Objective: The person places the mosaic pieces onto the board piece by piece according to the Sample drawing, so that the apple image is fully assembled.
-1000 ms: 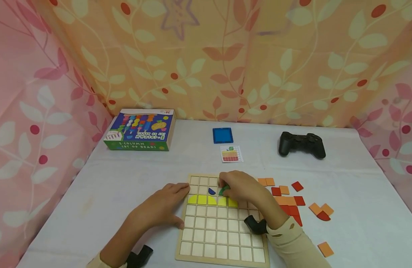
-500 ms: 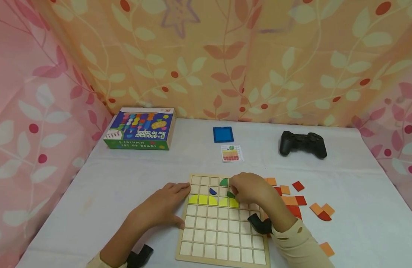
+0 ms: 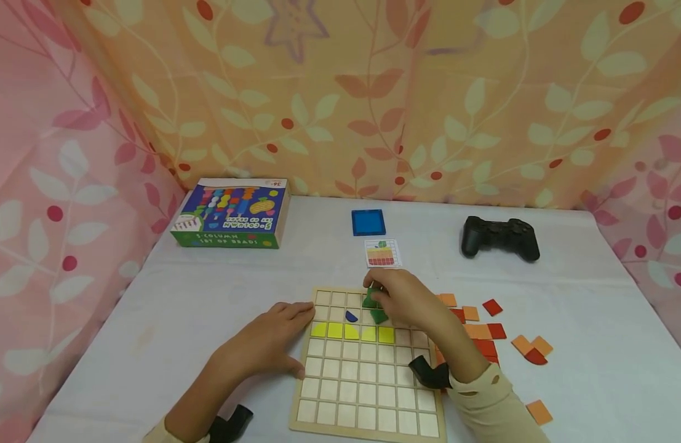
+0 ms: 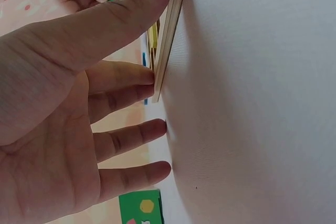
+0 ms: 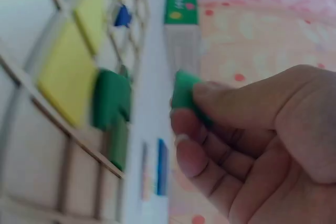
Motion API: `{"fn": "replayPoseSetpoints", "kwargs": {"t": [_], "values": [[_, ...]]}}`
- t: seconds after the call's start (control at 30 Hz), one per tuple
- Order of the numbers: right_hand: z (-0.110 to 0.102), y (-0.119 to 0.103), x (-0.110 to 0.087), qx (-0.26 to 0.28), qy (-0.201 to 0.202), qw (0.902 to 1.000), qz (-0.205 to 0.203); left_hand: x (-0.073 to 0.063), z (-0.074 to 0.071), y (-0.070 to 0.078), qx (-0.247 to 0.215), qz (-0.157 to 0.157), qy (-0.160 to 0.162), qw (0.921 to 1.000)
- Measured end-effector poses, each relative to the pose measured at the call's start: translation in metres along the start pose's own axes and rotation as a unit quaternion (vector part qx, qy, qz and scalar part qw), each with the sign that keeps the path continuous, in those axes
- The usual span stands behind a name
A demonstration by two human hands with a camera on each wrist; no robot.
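Observation:
A wooden grid board (image 3: 348, 391) lies on the table in the head view. My left hand (image 3: 268, 341) touches its left edge with thumb and fingertips, the fingers extended in the left wrist view. Over the far rows is my right hand (image 3: 409, 298); thumb and fingers pinch a small green tile (image 5: 184, 88), raised off the board in the right wrist view. Another green tile (image 3: 379, 316) lies on the board below that hand. A row of yellow tiles (image 3: 334, 330) fills several cells, and a small blue tile (image 3: 351, 316) lies just beyond them.
Right of the board lie loose orange (image 3: 539, 411) and red tiles (image 3: 492, 307). Behind it are a pattern card (image 3: 382, 253), a blue square tray (image 3: 368, 223), a black game controller (image 3: 499, 239) and a bead-set box (image 3: 229, 214). A patterned curtain (image 3: 318, 92) stands behind the table.
My right hand first moved right over the green tiles, then back left and away toward the board's far edge, a green tile now pinched. My left hand stays at the board's edge.

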State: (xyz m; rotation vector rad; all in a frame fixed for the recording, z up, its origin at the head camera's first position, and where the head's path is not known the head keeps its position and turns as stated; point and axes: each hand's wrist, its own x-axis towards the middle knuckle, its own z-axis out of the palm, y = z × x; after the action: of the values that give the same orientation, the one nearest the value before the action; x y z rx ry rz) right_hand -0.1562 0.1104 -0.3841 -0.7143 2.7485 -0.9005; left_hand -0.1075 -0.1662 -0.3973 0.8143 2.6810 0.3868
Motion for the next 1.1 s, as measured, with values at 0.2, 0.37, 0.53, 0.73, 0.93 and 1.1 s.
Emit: {"fn": "replayPoseSetpoints", "kwargs": {"t": [0.2,0.37,0.53,0.73,0.93,1.1], "values": [[0.018,-0.001,0.003,-0.012,-0.017,0.9998,-0.005,-0.001,-0.001,0.000,-0.004,-0.002,-0.002,1.0000],[0.021,-0.003,-0.002,-0.035,-0.005,0.9991,0.025,0.000,-0.002,0.001,0.002,-0.001,-0.002,1.0000],[0.020,-0.002,-0.007,-0.053,-0.017,0.9980,0.028,0.000,-0.001,0.000,0.003,-0.001,-0.001,1.0000],[0.017,-0.002,-0.010,-0.047,-0.023,0.9971,0.055,0.000,0.000,-0.001,0.001,0.001,0.003,1.0000],[0.015,-0.002,-0.015,-0.054,-0.023,0.9923,0.109,0.000,0.001,-0.001,-0.003,0.002,0.005,1.0000],[0.014,-0.002,-0.017,-0.052,-0.038,0.9888,0.135,0.000,0.000,-0.001,0.001,0.002,0.004,1.0000]]}}
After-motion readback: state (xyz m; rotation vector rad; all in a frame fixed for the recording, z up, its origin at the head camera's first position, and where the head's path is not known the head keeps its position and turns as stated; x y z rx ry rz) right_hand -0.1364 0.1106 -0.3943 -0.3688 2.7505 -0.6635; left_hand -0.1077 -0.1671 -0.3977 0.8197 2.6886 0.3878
